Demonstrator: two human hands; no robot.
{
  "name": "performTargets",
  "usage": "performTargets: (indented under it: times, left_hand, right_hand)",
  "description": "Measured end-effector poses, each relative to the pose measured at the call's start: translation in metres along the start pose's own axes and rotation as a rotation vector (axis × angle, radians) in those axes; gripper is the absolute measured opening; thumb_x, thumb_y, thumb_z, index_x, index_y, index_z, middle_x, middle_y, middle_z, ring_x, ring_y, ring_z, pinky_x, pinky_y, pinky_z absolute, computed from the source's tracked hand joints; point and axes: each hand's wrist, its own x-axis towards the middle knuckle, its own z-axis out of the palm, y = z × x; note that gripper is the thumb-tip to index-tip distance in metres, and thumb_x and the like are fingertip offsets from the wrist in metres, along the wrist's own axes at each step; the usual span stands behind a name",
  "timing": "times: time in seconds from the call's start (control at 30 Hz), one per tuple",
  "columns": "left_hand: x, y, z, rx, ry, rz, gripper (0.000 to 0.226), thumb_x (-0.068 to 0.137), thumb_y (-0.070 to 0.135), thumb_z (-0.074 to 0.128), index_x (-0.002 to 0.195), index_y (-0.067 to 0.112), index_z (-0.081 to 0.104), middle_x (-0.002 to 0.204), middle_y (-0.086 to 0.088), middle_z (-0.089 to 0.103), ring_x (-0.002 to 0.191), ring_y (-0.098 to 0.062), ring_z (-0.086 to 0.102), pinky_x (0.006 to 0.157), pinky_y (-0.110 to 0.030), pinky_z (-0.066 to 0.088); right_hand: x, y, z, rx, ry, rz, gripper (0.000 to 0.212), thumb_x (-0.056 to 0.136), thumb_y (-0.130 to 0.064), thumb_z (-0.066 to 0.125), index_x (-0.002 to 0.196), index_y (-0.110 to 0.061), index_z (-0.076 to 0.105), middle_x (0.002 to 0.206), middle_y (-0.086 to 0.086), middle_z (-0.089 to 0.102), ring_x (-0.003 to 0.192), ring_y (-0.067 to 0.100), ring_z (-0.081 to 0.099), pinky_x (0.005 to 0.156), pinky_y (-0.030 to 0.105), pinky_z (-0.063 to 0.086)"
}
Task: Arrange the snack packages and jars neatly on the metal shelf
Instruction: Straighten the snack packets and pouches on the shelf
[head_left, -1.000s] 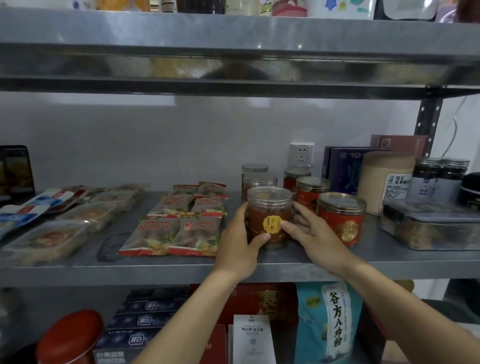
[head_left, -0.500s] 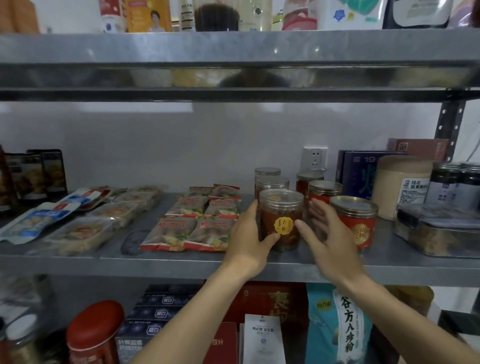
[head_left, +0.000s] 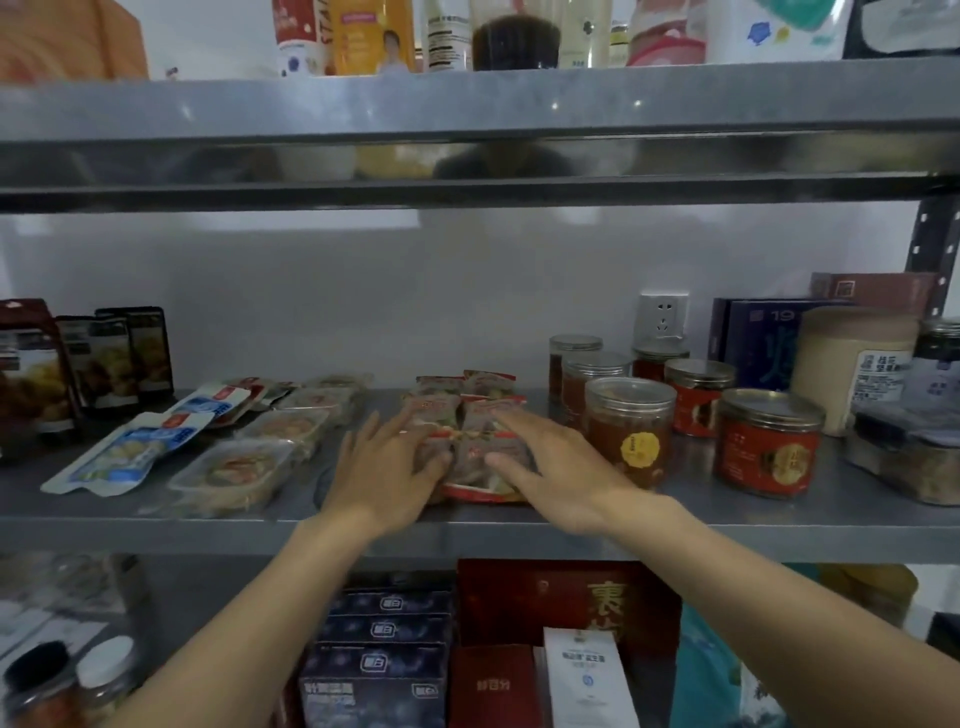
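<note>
Both hands lie on a cluster of red-edged clear snack packets (head_left: 470, 470) that sits near the front edge of the grey metal shelf (head_left: 779, 525), about midway along it. The left hand (head_left: 384, 467) rests flat on the left packets, its fingers straight and spread, the thumb against the front packet. The right hand (head_left: 550, 465) covers the right packets, fingers straight and slightly apart, the thumb pointing toward the left hand. More packets of the same kind lie behind, toward the back edge. Just beside the right hand stands a clear plastic jar with a round yellow label (head_left: 631, 436), upright. Further toward the right edge is a red-labelled jar with a metal lid (head_left: 769, 447). Left of the packets lie clear plastic trays (head_left: 234, 467).
</note>
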Motion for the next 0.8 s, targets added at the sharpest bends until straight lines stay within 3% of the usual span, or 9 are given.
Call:
performTargets:
  times: [0.07, 0.23, 0.53, 0.8]
  left_hand:
    - [-0.003, -0.011, 0.000, -0.001, -0.075, 0.002, 0.060, 0.091, 0.064, 0.027, 0.143, 0.035, 0.040, 0.157, 0.009, 0.023, 0.147, -0.025, 0.015, 0.118, -0.052, 0.012]
    - [-0.011, -0.014, 0.000, -0.088, -0.110, 0.058, 0.050, 0.101, 0.045, 0.030, 0.147, 0.025, 0.035, 0.157, 0.001, 0.025, 0.146, -0.019, 0.016, 0.117, -0.034, 0.012]
    - [0.013, -0.022, -0.027, -0.046, -0.168, 0.104, 0.055, 0.100, 0.049, 0.032, 0.150, 0.026, 0.030, 0.158, 0.002, 0.024, 0.146, -0.021, 0.018, 0.117, -0.035, 0.014]
    - [0.068, -0.027, -0.023, -0.077, -0.310, 0.115, 0.056, 0.099, 0.046, 0.040, 0.148, 0.021, 0.035, 0.157, -0.003, 0.026, 0.144, -0.024, 0.023, 0.115, -0.035, 0.020]
  right_hand:
    - [0.009, 0.002, 0.006, -0.039, -0.086, 0.017, 0.061, 0.098, -0.051, 0.039, 0.152, -0.029, 0.023, 0.160, -0.005, 0.020, 0.148, 0.014, 0.013, 0.120, 0.034, 0.015]
    - [0.009, 0.004, 0.014, -0.037, -0.175, 0.034, 0.056, 0.099, -0.048, 0.040, 0.151, -0.029, 0.029, 0.154, -0.006, 0.036, 0.139, 0.013, 0.035, 0.111, 0.028, 0.028]
    - [0.030, -0.012, 0.001, -0.072, -0.060, 0.110, 0.057, 0.098, -0.050, 0.042, 0.148, -0.023, 0.037, 0.151, -0.004, 0.041, 0.139, 0.016, 0.036, 0.111, 0.027, 0.028]
    - [0.097, -0.004, 0.010, -0.145, -0.202, 0.313, 0.063, 0.099, -0.052, 0.038, 0.153, -0.021, 0.026, 0.157, 0.006, 0.030, 0.142, 0.027, 0.031, 0.112, 0.032, 0.027]
